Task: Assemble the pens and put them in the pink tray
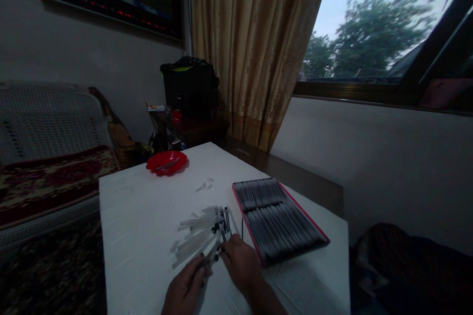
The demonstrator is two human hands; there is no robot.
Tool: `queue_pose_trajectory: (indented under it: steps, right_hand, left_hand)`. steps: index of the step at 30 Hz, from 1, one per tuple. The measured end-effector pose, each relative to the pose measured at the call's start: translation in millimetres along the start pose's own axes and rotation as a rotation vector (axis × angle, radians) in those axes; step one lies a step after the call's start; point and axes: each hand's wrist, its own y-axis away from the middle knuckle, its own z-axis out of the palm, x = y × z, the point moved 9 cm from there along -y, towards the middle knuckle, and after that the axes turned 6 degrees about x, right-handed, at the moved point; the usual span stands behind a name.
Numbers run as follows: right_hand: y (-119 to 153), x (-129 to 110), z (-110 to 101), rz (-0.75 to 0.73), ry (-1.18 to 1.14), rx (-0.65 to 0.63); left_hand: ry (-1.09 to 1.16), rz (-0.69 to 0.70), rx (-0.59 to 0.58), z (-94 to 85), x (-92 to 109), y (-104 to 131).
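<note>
My left hand (188, 283) is closed round a thin, pale strip-like piece near the front of the white table. Close beside it on the right, my right hand (240, 259) has its fingers pinched at small dark-tipped pieces, too blurred to name. Just beyond both hands lies a fanned pile of translucent strips (197, 230), with several black sticks (226, 219) at its right end. Right of the hands rests a flat pink-edged box (283, 221) holding two rows of dark, sleeved sticks.
A red scalloped dish (167, 163) with thin items in it sits at the table's far left. Small clear scraps (205, 185) lie mid-table. Clear plastic (306, 285) covers the near right. Beyond are a woven sofa (51, 118), a curtain (254, 44) and a side table (195, 125).
</note>
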Motion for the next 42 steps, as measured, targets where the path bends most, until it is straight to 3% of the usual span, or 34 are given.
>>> queue_pose_trajectory:
  steps: [4,10,14,26,33,36,42]
  right_hand:
    - [2,9,0,0.077,-0.125,0.068]
    - [13,30,-11,0.257,-0.856,0.193]
    - [12,23,-20,0.257,-1.076,0.149]
    - [10,9,-45,0.03,-0.809,0.135]
    - [10,-2,-58,-0.111,-0.665,0.017]
    - [12,1,-57,-0.116,-0.601,-0.003]
    - [17,8,-37,-0.131,-0.333,-0.012]
  left_hand:
    - [-0.001,0.037,-0.002,-1.2,2,-1]
    - [-0.047,0.03,-0.049,2.9,6,-1]
    - [-0.101,0.049,-0.073,5.7,8,1]
    - [-0.262,0.112,-0.113,8.9,1,2]
    - [-0.337,0.127,-0.148,11.7,1,3]
    - [-0.398,0.222,-0.154,12.7,5,4]
    - [-0.52,0.543,-0.117,15.2,24,14]
